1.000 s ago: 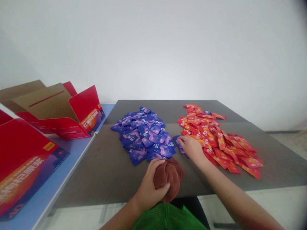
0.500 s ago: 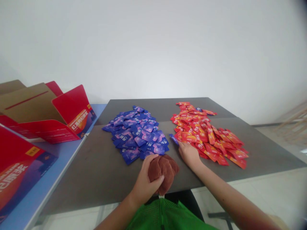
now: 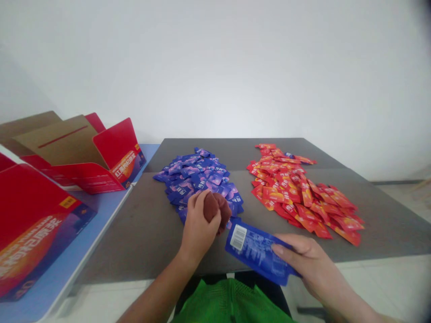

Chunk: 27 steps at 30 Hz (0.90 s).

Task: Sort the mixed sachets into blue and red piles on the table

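Note:
A crumpled brown cloth is gripped in my left hand, over the near side of the pile of blue sachets. My right hand pinches one blue sachet by its right end, thumb on top. The sachet's back, with a white barcode label, faces up above the table's near edge. Beyond my right hand lies a pile of red sachets, with a small blue sachet among those at its far end.
Both piles lie on a dark grey table. To the left, an opened red carton and a second red carton stand on a blue-topped table. A white wall rises behind.
My right hand has lifted the blue sachet from the left edge of the red pile and brought it back toward me. My left hand has moved the cloth forward and left.

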Motion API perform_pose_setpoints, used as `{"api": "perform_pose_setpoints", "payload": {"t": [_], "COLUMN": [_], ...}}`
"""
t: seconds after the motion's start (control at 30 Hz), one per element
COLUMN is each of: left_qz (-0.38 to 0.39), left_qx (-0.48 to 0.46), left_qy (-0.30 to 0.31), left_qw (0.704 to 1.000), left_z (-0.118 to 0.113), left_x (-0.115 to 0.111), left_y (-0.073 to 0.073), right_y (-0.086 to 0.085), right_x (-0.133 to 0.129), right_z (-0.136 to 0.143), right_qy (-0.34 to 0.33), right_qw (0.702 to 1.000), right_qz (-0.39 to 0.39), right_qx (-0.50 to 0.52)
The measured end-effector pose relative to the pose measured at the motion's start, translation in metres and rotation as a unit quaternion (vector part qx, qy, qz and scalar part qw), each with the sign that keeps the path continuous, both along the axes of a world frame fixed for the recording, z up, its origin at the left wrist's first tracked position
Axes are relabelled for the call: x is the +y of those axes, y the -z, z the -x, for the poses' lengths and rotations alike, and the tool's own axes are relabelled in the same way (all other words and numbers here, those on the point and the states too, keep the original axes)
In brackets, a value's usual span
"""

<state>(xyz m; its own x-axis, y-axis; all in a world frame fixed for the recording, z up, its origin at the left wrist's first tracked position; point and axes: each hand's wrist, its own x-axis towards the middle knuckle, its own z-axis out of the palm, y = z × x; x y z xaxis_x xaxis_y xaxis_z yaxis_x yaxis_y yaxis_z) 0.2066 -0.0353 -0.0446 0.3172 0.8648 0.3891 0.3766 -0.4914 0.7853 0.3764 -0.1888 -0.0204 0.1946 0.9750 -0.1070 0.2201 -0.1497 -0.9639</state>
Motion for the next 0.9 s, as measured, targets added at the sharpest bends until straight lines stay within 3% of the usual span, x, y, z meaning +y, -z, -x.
{"api": "perform_pose_setpoints", "payload": {"t": [0.07,0.13,0.17,0.2,0.33,0.47,0.53,0.6,0.7,0.8,0.9], "left_qz": [0.009,0.025,0.035,0.045,0.068,0.095,0.102,0.103,0.093,0.086,0.095], "left_qx": [-0.024,-0.069,-0.092,-0.113,-0.158,-0.179,-0.191,-0.194,-0.183,-0.173,-0.170], "left_qy": [0.094,0.192,0.212,0.208,0.094,0.014,-0.010,-0.021,-0.025,-0.033,-0.035], "left_qw": [0.995,0.979,0.972,0.971,0.981,0.979,0.976,0.975,0.978,0.981,0.980], "left_z": [0.000,0.000,0.002,0.005,0.032,0.052,0.054,0.053,0.056,0.062,0.062], "left_x": [-0.006,-0.016,-0.021,-0.025,-0.028,-0.025,-0.024,-0.025,-0.024,-0.022,-0.019], "left_y": [0.005,0.008,0.009,0.010,0.013,0.022,0.026,0.027,0.028,0.029,0.028], "right_y": [0.002,0.006,0.009,0.011,0.023,0.027,0.028,0.030,0.040,0.050,0.052], "right_x": [0.002,0.013,0.021,0.029,0.062,0.111,0.146,0.181,0.219,0.225,0.210], "right_z": [0.002,0.001,-0.002,-0.007,-0.039,-0.051,-0.042,-0.026,-0.003,0.002,-0.012], "right_qy": [-0.002,0.007,0.023,0.047,0.173,0.219,0.197,0.103,-0.003,-0.046,-0.047], "right_qw": [0.998,0.999,0.999,0.999,0.969,0.919,0.886,0.860,0.857,0.857,0.859], "right_qz": [0.022,0.019,0.009,-0.004,-0.034,-0.101,-0.129,-0.127,-0.136,-0.153,-0.172], "right_qx": [0.051,0.045,0.024,-0.006,-0.170,-0.313,-0.399,-0.484,-0.497,-0.490,-0.479]}}
